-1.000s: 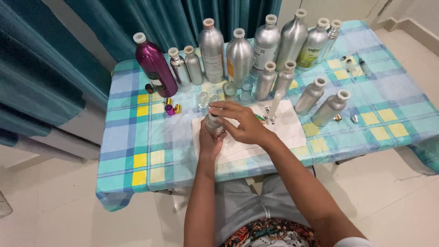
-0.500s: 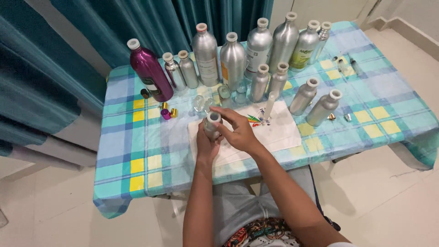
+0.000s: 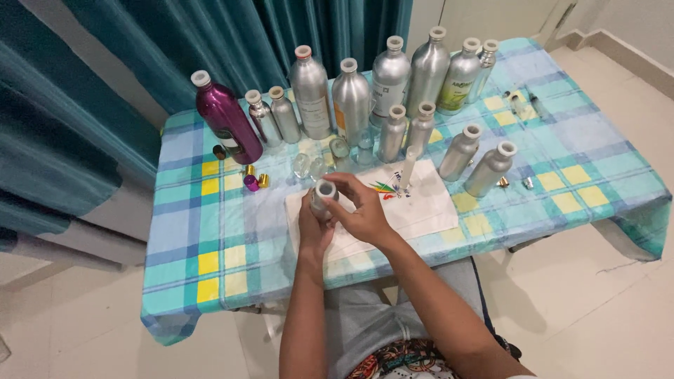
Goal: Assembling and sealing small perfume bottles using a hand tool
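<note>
Both of my hands hold a small silver aluminium bottle (image 3: 324,197) upright over a white cloth (image 3: 428,208) on the checked table. My left hand (image 3: 312,228) wraps the bottle's body from below. The fingers of my right hand (image 3: 364,209) curl around its white neck at the top. Whether a cap is on the neck I cannot tell.
Several tall silver bottles (image 3: 349,103) and a magenta bottle (image 3: 225,119) stand along the far side of the blue, teal and yellow checked tablecloth (image 3: 210,231). Small glass vials (image 3: 303,165), small gold and purple caps (image 3: 251,181) and two leaning silver bottles (image 3: 490,168) lie nearby. Teal curtains hang behind.
The view has shifted slightly, and the table sits a little more to the left. My hands stay on the small bottle, with the right fingers still at its neck.
</note>
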